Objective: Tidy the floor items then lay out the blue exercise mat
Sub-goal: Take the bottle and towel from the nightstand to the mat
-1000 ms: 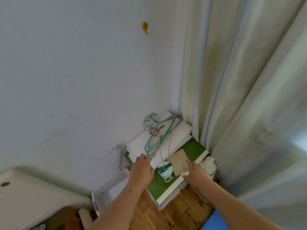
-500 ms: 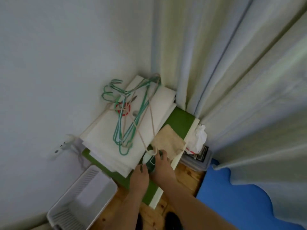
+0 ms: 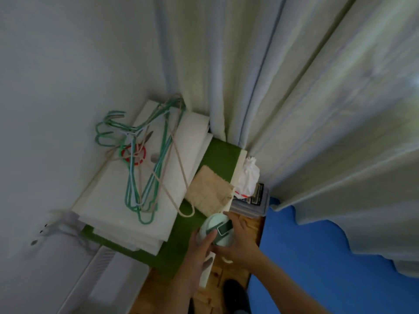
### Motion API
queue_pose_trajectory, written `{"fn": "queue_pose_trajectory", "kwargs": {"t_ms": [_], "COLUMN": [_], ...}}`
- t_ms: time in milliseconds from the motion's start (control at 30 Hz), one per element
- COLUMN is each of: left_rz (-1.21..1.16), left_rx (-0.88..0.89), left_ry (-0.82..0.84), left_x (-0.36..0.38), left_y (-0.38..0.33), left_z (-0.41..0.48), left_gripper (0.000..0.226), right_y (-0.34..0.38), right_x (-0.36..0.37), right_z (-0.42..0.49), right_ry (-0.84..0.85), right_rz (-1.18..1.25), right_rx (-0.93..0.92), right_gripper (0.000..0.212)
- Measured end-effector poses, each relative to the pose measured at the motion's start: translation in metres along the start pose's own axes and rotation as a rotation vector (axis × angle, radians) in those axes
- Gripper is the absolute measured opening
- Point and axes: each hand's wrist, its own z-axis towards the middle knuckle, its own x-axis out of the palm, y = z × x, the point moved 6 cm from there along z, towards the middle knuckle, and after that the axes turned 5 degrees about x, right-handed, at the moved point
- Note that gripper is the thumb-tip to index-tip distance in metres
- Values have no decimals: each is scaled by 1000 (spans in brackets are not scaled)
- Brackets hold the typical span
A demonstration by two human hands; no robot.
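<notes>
1. Left hand [image 3: 201, 248] rests, fingers loosely curled, against the left side of a round green-and-white gadget [image 3: 216, 230].
2. Right hand [image 3: 238, 243] cups the gadget's right side, gripping it over the green board's [image 3: 223, 155] near edge.
3. The blue mat [image 3: 317, 268] lies flat on the floor to the right, nearer the right hand.

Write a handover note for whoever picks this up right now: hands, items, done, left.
Left hand and right hand: both closed around the round green-and-white object at the near edge of the green board.
On the stack: hangers tangled on the white boards, woven pad beside them. White bag sits on a clear box by the curtain.
Blue exercise mat: on the floor, partly under the curtain.
Left: set the round object down, finish tidying, lay out the mat.
</notes>
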Motion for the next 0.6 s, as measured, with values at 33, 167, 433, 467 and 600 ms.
{"fn": "queue_pose_trajectory", "kwargs": {"t_ms": [33, 167, 433, 467, 600], "left_rz": [-46, -148, -319, -355, -451], "left_rx": [-15, -60, -101, -102, -124], "left_ry": [38, 212, 146, 156, 215], "left_x": [1, 10, -15, -18, -25], "left_y": [-3, -9, -8, -7, -4], "left_z": [0, 7, 31, 35, 46], "left_gripper": [85, 86, 55, 54, 57], "right_y": [1, 2, 2, 4, 11], "right_x": [-7, -27, -27, -30, -47], "right_z": [3, 15, 50, 62, 114], "right_ry": [47, 223, 134, 59, -276], "right_rz": [13, 349, 248, 191, -167], "right_rx": [3, 59, 174, 160, 74], "right_gripper": [94, 47, 30, 28, 47]}}
